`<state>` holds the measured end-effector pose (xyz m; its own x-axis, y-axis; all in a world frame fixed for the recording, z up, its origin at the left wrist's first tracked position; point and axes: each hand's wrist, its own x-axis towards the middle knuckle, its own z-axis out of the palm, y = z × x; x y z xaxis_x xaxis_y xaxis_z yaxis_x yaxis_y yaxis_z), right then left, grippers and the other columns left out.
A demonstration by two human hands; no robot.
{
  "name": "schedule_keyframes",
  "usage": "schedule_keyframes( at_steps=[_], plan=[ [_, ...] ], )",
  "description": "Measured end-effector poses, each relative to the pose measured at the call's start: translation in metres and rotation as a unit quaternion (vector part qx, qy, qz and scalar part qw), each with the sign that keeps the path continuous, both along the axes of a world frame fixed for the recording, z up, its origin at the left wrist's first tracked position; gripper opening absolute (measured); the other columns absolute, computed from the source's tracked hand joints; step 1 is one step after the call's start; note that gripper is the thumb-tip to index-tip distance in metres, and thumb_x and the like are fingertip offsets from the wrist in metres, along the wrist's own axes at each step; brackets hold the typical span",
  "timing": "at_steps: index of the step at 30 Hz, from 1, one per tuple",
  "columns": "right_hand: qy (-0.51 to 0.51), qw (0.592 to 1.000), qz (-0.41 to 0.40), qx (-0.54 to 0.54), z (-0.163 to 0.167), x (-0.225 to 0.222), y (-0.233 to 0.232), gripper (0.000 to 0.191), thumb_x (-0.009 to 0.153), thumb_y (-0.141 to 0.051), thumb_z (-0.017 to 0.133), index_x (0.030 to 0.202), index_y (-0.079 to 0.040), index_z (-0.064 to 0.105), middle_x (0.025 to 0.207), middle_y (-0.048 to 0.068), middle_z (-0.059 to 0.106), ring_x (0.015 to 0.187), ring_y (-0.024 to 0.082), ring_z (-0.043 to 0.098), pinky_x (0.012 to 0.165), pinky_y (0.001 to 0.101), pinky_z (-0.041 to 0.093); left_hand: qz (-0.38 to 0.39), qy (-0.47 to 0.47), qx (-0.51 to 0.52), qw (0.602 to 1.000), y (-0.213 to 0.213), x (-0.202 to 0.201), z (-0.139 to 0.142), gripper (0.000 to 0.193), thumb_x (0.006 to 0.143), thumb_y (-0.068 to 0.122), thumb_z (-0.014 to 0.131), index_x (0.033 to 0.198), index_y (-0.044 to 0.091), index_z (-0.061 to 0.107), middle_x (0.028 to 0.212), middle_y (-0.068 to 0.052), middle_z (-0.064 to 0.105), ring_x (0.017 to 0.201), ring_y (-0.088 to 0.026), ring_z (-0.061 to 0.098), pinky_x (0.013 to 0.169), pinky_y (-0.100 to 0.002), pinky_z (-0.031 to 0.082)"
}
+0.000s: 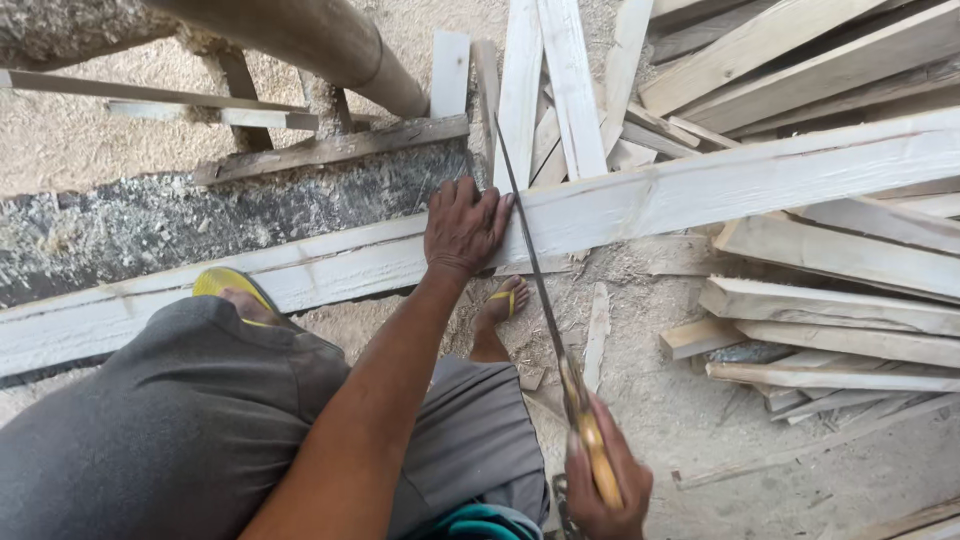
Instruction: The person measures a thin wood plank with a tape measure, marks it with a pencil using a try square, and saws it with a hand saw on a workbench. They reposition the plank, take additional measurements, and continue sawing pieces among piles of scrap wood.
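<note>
View from above of a person sawing wood on sandy, sawdust-covered ground. Far to the left of the hands, a foot in a yellow sandal [232, 290] presses on the near edge of a long pale plank [700, 190], with the person's grey-clad knee just below it. The plank runs from lower left to upper right, lying across a dark, sawdust-dusted beam [200, 215]. The left hand [465, 228] lies flat on top of the plank, palm down, fingers spread open and pressing it down. Just below that hand, the other foot, also in a yellow sandal [503, 300], stands on the ground. Immediately to the right of the left hand, the thin blade of a handsaw [530, 260] crosses the plank at an angle, touching its top. The right hand [603, 485], lower and nearer the body, is closed tightly around the saw's yellowish handle. Right of both hands lies a loose pile of cut boards [840, 300], with more stacked beyond the plank.
</note>
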<state>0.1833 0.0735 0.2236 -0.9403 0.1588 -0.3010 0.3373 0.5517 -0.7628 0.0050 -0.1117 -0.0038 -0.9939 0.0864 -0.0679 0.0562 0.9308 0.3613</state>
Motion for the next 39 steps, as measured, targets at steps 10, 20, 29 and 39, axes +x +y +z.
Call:
schedule_keyframes(
  at_steps=[10,20,29,39],
  plan=[
    [0.107,0.993,0.034,-0.048,-0.089,-0.045,-0.018,0.057,0.088,0.003,0.060,0.145,0.006,0.052,0.113,0.023,0.075,0.088,0.024,0.077,0.073,0.0301,0.060,-0.007,0.055,0.022,0.998,0.003,0.008,-0.005,0.037,0.106,0.047,0.049,0.096,0.019,0.071,0.097,-0.008,0.051,0.095,-0.027,0.048,0.083,-0.042,0.040],
    [-0.040,0.996,0.004,-0.076,-0.156,-0.120,-0.042,0.056,0.088,-0.002,0.054,0.145,0.002,0.056,0.077,0.013,0.071,0.056,0.017,0.066,0.048,0.0306,0.055,-0.022,-0.071,-0.025,0.997,0.000,0.005,-0.010,0.048,0.110,0.048,0.037,0.095,0.015,0.069,0.093,-0.009,0.047,0.092,-0.026,0.045,0.084,-0.042,0.040],
    [-0.009,1.000,0.002,0.028,0.003,0.032,0.004,0.059,0.080,0.008,0.060,0.139,0.003,0.058,0.118,0.021,0.075,0.097,0.026,0.081,0.077,0.0316,0.064,-0.008,-0.016,-0.009,1.000,0.001,0.005,-0.010,0.044,0.109,0.046,0.042,0.099,0.015,0.071,0.095,-0.008,0.049,0.095,-0.025,0.047,0.084,-0.043,0.040],
    [0.130,0.989,0.032,-0.065,-0.116,-0.081,-0.033,0.055,0.093,0.001,0.061,0.147,0.005,0.052,0.128,0.027,0.070,0.107,0.026,0.074,0.086,0.0374,0.061,-0.022,0.024,0.008,0.999,0.001,0.011,-0.009,0.037,0.106,0.044,0.049,0.104,0.016,0.072,0.098,-0.010,0.052,0.096,-0.027,0.048,0.084,-0.043,0.040]
  ],
)
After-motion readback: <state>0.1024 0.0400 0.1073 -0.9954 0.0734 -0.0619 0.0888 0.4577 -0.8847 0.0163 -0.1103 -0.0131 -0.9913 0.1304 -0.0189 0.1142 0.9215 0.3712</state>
